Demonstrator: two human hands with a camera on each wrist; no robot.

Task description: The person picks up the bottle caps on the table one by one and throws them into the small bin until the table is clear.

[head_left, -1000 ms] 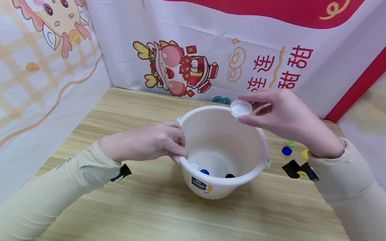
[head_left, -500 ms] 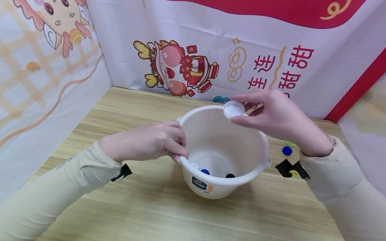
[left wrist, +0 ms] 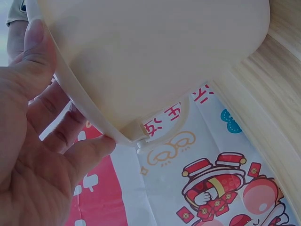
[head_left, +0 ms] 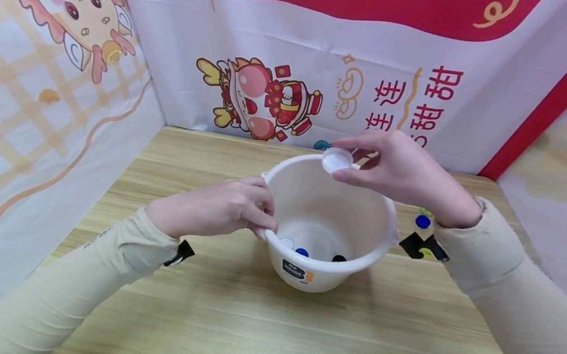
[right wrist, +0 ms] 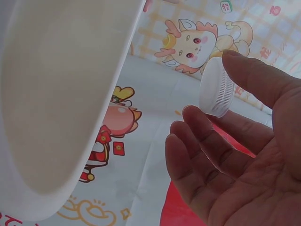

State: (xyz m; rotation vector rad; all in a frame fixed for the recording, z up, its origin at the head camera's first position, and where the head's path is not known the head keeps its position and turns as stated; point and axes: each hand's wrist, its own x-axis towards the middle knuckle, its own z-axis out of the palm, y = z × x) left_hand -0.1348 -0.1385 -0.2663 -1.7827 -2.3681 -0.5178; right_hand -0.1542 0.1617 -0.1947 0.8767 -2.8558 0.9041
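A cream-white bucket (head_left: 360, 220) stands upright on the wooden table, a label on its near side. My left hand (head_left: 225, 208) grips its left rim; the left wrist view shows the thumb (left wrist: 37, 40) and fingers on either side of the rim (left wrist: 80, 96). Over the bucket's far rim, my right hand (head_left: 390, 167) pinches a white bottle cap (head_left: 337, 161) between thumb and finger. That cap's ridged side (right wrist: 223, 94) shows in the right wrist view, with the other fingers spread loosely. On the bucket floor lie a white cap (head_left: 286, 243), a blue cap (head_left: 301, 252) and a black cap (head_left: 339, 258).
Right of the bucket, a blue cap (head_left: 423, 221) lies on the table (head_left: 300, 336), with a green cap (head_left: 425, 211) partly behind the right wrist. A yellow cap (head_left: 426, 252) shows near the black wrist strap. Printed cloth walls (head_left: 181, 78) stand behind and beside the table.
My right hand has moved left with the white bottle cap, along the bucket's far rim. My left hand and the bucket have stayed in place.
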